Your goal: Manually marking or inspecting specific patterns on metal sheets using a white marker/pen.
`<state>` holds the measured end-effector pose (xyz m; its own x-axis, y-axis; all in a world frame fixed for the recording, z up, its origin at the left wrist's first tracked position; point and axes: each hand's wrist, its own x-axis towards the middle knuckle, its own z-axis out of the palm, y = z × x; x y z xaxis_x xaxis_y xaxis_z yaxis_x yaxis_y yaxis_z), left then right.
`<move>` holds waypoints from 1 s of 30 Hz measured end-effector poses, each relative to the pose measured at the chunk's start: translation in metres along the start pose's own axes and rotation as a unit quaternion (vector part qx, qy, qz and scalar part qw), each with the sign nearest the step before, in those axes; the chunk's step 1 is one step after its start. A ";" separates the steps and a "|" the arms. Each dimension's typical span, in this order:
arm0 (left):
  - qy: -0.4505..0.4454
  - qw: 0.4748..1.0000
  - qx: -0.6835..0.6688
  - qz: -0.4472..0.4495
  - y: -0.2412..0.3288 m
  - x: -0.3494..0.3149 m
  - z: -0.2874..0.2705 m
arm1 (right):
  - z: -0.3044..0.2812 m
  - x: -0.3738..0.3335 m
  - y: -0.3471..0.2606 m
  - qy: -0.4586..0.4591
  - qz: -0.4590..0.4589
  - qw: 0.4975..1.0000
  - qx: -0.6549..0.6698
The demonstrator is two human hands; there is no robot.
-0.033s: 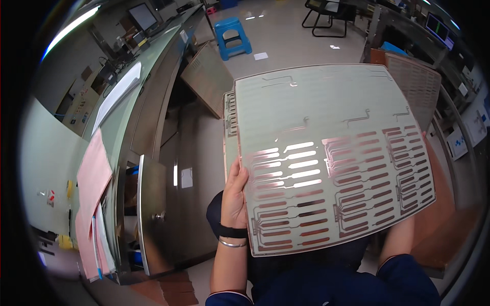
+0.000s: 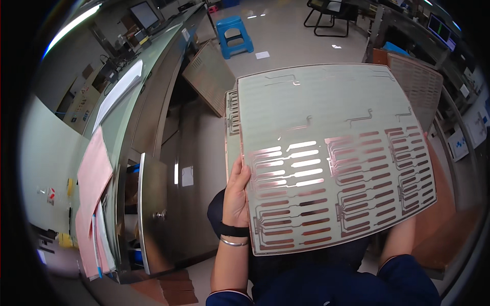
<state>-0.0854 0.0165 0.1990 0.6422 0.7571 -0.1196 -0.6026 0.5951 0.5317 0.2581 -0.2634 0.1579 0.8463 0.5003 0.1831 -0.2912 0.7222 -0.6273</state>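
A large circuit board panel [image 2: 316,109], pale green with rows of shiny copper strips and thin traces, is held up tilted over my lap. My left hand [image 2: 237,191] grips its left edge, thumb on the near side. Behind it a second similar panel [image 2: 232,115] sticks out along the left edge. My right hand [image 2: 425,136] is at the far right edge, where only a bit of a finger shows; the rest is hidden behind the panel. My right forearm goes up behind the lower right corner.
Left is a long workbench [image 2: 120,109] with white papers and pink sheets [image 2: 94,178]; a cabinet door [image 2: 153,214] below it stands ajar. Other panels lean at the bench [image 2: 209,76] and at the right [image 2: 418,84]. A blue stool [image 2: 234,38] and black chair [image 2: 332,18] stand ahead.
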 end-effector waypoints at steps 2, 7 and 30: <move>-0.003 1.000 0.028 -0.008 0.001 0.000 0.004 | 0.000 0.001 0.001 -0.001 0.004 1.000 -0.005; -0.023 0.999 0.022 -0.009 0.000 0.002 0.000 | 0.000 0.003 0.003 0.001 0.010 1.000 -0.002; -0.014 0.989 0.134 0.057 0.001 0.001 -0.016 | 0.021 0.083 -0.002 -0.133 0.153 0.954 0.221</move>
<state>-0.0929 0.0220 0.1858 0.5924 0.8053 -0.0235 -0.5280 0.4100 0.7437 0.3197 -0.2130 0.1904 0.5663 0.7806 0.2645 -0.7153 0.6249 -0.3129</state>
